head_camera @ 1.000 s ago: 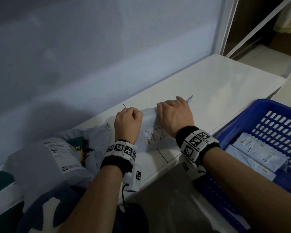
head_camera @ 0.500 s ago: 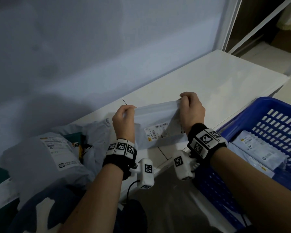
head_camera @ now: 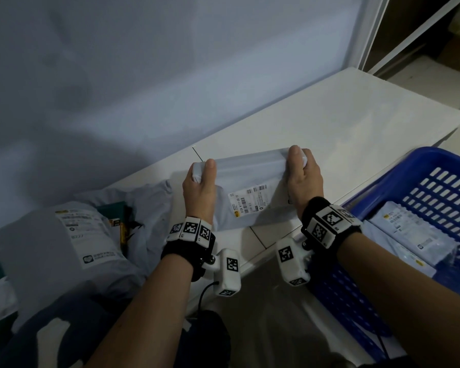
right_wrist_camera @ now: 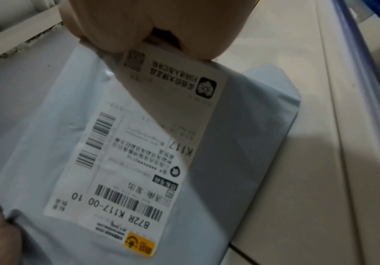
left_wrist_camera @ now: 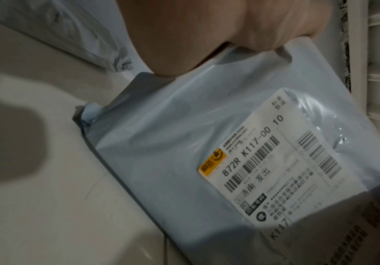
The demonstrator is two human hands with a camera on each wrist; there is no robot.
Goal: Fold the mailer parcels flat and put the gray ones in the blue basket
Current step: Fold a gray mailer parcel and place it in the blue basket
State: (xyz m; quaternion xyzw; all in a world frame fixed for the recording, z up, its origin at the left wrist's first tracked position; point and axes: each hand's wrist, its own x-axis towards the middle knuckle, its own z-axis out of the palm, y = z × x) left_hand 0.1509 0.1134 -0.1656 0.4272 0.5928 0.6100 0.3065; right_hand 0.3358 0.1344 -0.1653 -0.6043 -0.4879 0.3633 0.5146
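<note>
Both hands grip one gray mailer [head_camera: 246, 192] by its far edge: the left hand [head_camera: 199, 188] pinches the corner at about 9 o'clock of the parcel, the right hand [head_camera: 302, 176] the corner at about 3 o'clock, thumbs on the near face and fingers curled behind. The mailer hangs between them with its top edge raised; whether its lower edge touches the white worktop [head_camera: 329, 123] cannot be told from the head view. Its shipping label [left_wrist_camera: 281, 161] faces the person, and in the right wrist view one corner of the label [right_wrist_camera: 175, 86] is doubled over on itself just under the right hand.

The step in hand looks like the end of the folding — the mailer appears already halved and reasonably flat, held up as if to be carried off. The blue basket [head_camera: 398, 166] stands at about 3 o'clock of the hands, just beside the worktop's near edge, with folded gray parcels [head_camera: 406, 235] already lying in it. At about 9 o'clock a heap of unfolded mailers [head_camera: 64, 248] waits on the worktop.

The next move probably calls for swinging the parcel toward 3 o'clock, over the basket's rim, and laying it on the stack there — keeping the fold closed while doing so, since soft plastic film tends to spring open once one corner is let go.
</note>
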